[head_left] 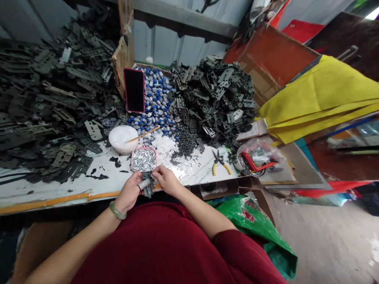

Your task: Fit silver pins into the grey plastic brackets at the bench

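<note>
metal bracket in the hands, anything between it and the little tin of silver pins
Nothing visible. The metal bracket is held by the left hand and right hand at the table edge, right below the pink-rimmed tin, with only bare tabletop between them.

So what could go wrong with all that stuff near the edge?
The left hand and right hand hold a small metal part right over the table edge, so it might drop into the lap. The pink tray of little pins sits just behind the hands and could get bumped. The parts pile might slide onto the pliers.
</note>
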The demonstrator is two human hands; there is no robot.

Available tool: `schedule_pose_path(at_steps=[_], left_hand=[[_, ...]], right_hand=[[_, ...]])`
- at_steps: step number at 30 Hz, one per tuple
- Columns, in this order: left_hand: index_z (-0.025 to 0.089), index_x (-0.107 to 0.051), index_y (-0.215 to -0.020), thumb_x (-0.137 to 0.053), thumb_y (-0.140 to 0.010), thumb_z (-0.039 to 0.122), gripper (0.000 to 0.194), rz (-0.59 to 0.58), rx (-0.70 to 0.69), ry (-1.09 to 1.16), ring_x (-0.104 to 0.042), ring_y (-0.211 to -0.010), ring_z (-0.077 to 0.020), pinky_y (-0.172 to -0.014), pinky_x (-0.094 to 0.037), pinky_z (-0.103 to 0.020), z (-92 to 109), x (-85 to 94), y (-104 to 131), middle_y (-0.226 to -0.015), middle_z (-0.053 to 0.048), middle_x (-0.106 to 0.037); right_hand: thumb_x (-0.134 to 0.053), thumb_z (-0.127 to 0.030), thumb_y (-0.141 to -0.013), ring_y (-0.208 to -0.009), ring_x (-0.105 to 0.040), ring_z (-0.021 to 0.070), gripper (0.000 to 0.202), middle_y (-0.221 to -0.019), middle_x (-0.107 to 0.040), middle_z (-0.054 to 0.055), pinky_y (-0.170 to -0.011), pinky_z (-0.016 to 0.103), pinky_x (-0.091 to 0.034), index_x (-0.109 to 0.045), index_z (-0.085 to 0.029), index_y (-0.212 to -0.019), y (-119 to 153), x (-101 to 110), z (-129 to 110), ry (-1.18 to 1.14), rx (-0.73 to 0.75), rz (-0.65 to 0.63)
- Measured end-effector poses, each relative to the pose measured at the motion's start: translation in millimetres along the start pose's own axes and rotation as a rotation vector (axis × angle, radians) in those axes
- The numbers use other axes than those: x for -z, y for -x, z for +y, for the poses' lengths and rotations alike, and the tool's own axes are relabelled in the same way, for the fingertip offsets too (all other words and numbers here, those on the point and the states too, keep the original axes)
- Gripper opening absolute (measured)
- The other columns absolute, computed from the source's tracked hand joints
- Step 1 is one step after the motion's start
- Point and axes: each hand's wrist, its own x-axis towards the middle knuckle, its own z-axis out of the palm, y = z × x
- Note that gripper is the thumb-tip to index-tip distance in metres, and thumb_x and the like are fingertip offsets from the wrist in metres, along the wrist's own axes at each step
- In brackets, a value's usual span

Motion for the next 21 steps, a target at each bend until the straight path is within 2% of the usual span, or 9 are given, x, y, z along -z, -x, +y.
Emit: schedule_pose_path(at_steps=[4,8,9,13,17,21], left_hand=[[0.018,-0.051,-0.080,-0.078,-0.052,0.025,0.040,0.001,0.007,0.003,-0.050,-0.045,-0.0092,-0.040,-0.039,-0.020,1.3,-1.4,-1.1,-0.059,0.005,-0.060],[0.018,-0.050,-0.079,-0.081,-0.050,0.030,0.043,0.027,0.034,0.004,-0.052,-0.047,-0.0101,-0.040,-0.040,-0.019,2.4,-0.8,-3.8,-0.060,0.004,-0.060],[0.018,-0.050,-0.078,-0.081,-0.049,0.031,0.044,0.033,0.042,0.000,-0.053,-0.047,-0.0105,-0.040,-0.041,-0.020,2.4,-0.3,-4.2,-0.060,0.004,-0.061],[0.018,-0.050,-0.078,-0.081,-0.051,0.036,0.045,0.027,0.055,-0.012,-0.054,-0.048,-0.0112,-0.039,-0.041,-0.020,0.6,1.3,-3.6,-0.062,0.002,-0.062],[0.018,-0.051,-0.078,-0.080,-0.054,0.035,0.041,-0.006,0.050,0.003,-0.053,-0.047,-0.0102,-0.041,-0.041,-0.020,-1.9,0.6,-0.3,-0.060,0.004,-0.060],[0.018,-0.054,-0.083,-0.081,-0.054,0.035,0.043,-0.011,0.056,0.010,-0.055,-0.049,-0.0111,-0.042,-0.041,-0.021,-1.6,-2.2,0.4,-0.065,0.002,-0.063]], right_hand=[[-0.054,-0.027,-0.087,-0.071,-0.054,0.0119,0.012,-0.077,-0.061,0.000,-0.069,0.023,-0.040,-0.060,-0.017,-0.083,1.5,-4.5,2.3,0.042,0.003,0.012],[-0.051,-0.025,-0.090,-0.073,-0.056,0.0110,0.015,-0.079,-0.063,0.000,-0.070,0.021,-0.042,-0.063,-0.017,-0.087,-13.7,8.7,17.4,0.015,0.070,-0.125],[-0.050,-0.023,-0.090,-0.077,-0.056,0.0115,0.016,-0.081,-0.063,0.001,-0.072,0.022,-0.042,-0.064,-0.017,-0.087,-20.8,15.7,23.9,0.061,0.063,-0.100],[-0.051,-0.020,-0.089,-0.092,-0.055,0.0168,0.018,-0.099,-0.060,0.008,-0.079,0.025,-0.041,-0.066,-0.017,-0.099,-48.4,43.5,50.6,0.446,-0.091,0.181],[-0.048,-0.025,-0.092,-0.095,-0.054,0.0188,0.022,-0.102,-0.058,0.009,-0.078,0.026,-0.041,-0.065,-0.020,-0.105,-56.4,51.7,61.4,0.679,-0.071,0.168],[-0.046,-0.025,-0.092,-0.095,-0.052,0.0210,0.022,-0.101,-0.057,0.011,-0.076,0.028,-0.041,-0.063,-0.019,-0.105,-53.4,49.7,61.0,0.776,-0.025,0.160]])
